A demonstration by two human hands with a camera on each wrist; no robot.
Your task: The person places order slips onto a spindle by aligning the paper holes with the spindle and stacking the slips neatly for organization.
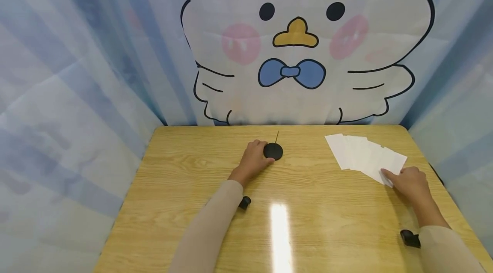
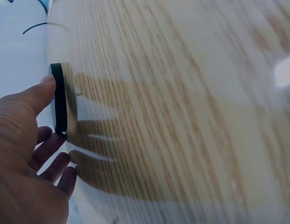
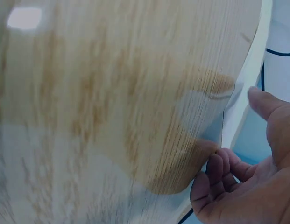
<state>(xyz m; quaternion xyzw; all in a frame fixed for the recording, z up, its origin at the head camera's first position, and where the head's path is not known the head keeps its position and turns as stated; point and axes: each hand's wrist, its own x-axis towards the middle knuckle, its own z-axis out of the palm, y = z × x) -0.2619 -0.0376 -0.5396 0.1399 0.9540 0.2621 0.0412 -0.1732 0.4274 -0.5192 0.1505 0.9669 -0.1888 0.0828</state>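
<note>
In the head view, a flat black round disc [image 1: 273,151] lies near the back of the wooden table. My left hand [image 1: 252,159] grips its rim between thumb and fingers; the disc's dark edge [image 2: 59,98] shows in the left wrist view. Behind the disc a thin dark strand [image 1: 277,137] points toward the table's back edge. Several white cards [image 1: 366,155] are fanned out, overlapping, at the back right. My right hand [image 1: 410,183] holds the nearest card at its near end, thumb on one side and curled fingers at the other. No marks are visible on the cards.
The light wooden table [image 1: 192,204] ends at a curtain [image 1: 292,106] with a cartoon bird at the back, and more curtain hangs on both sides. A black wrist device [image 1: 245,203] shows under the left sleeve, another wrist device [image 1: 410,238] by the right.
</note>
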